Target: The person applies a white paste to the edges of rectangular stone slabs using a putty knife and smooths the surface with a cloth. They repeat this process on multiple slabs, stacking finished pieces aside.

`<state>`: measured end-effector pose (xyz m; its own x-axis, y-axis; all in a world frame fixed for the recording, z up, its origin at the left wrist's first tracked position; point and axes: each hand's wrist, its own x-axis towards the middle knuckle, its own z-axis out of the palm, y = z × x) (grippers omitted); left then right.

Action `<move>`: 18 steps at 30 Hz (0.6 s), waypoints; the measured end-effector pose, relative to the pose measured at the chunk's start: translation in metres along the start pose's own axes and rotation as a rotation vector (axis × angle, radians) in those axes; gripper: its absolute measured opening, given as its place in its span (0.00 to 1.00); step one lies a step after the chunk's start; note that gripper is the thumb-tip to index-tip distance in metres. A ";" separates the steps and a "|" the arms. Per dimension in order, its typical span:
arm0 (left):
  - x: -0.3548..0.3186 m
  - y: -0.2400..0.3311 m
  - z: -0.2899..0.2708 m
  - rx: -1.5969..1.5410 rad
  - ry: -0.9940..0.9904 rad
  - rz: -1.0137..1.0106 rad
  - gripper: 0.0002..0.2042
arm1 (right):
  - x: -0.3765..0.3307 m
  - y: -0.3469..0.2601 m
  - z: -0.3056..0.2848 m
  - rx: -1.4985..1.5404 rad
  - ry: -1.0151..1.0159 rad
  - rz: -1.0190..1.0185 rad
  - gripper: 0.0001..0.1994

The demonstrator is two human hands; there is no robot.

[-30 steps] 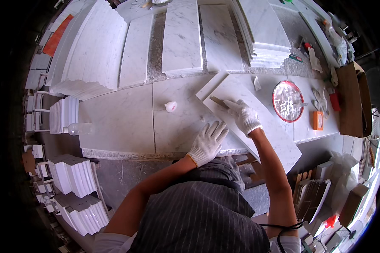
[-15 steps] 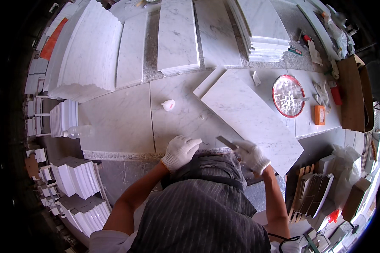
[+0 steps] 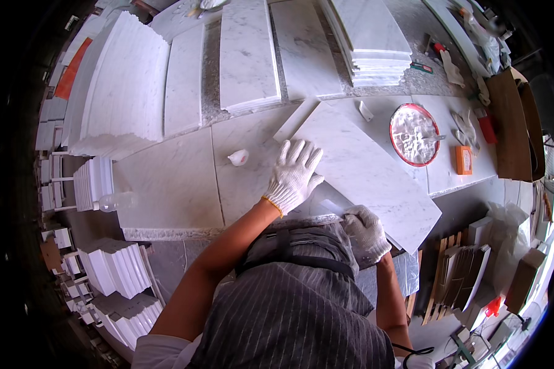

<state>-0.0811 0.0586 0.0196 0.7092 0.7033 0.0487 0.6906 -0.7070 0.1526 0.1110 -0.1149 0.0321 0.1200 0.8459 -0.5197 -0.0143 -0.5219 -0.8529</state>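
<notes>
A large white marble slab [image 3: 375,166] lies at an angle on the stone workbench [image 3: 172,190]. My left hand [image 3: 294,175], in a white knit glove, rests flat with fingers spread on the slab's near left edge. My right hand [image 3: 365,232], also gloved, grips a metal scraper blade [image 3: 333,206] held against the slab's near edge, close to my body.
A red-rimmed round dish of white paste [image 3: 413,134] and an orange box [image 3: 464,160] sit right of the slab. A small white lump [image 3: 239,157] lies on the bench. Stacks of marble tiles [image 3: 123,80] stand behind and to the left. A cardboard box [image 3: 516,129] is at far right.
My left hand moved up from the bench's front edge onto the slab and spread flat. My right hand with the scraper, earlier at the slab's far corner, now works at its near edge.
</notes>
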 end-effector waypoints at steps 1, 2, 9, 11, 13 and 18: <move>-0.001 0.001 -0.001 0.009 -0.012 0.004 0.32 | 0.000 -0.001 -0.002 0.031 0.025 -0.013 0.08; -0.004 0.001 -0.005 0.019 -0.023 0.007 0.31 | 0.000 0.003 -0.004 0.051 0.028 -0.008 0.08; -0.016 0.009 -0.020 0.047 -0.055 0.020 0.30 | -0.002 0.011 -0.006 0.109 0.000 0.001 0.08; -0.023 0.010 -0.019 0.022 -0.082 0.005 0.26 | -0.001 0.012 -0.006 0.089 -0.011 -0.017 0.08; -0.034 0.008 -0.015 0.001 -0.097 0.007 0.21 | -0.002 0.006 -0.009 0.074 -0.024 -0.036 0.08; -0.060 0.005 -0.007 -0.089 -0.127 -0.046 0.09 | -0.004 -0.003 -0.014 0.162 0.072 0.036 0.11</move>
<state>-0.1212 0.0139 0.0243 0.6928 0.7161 -0.0846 0.7119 -0.6606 0.2385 0.1241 -0.1184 0.0377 0.1877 0.8136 -0.5503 -0.1789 -0.5225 -0.8336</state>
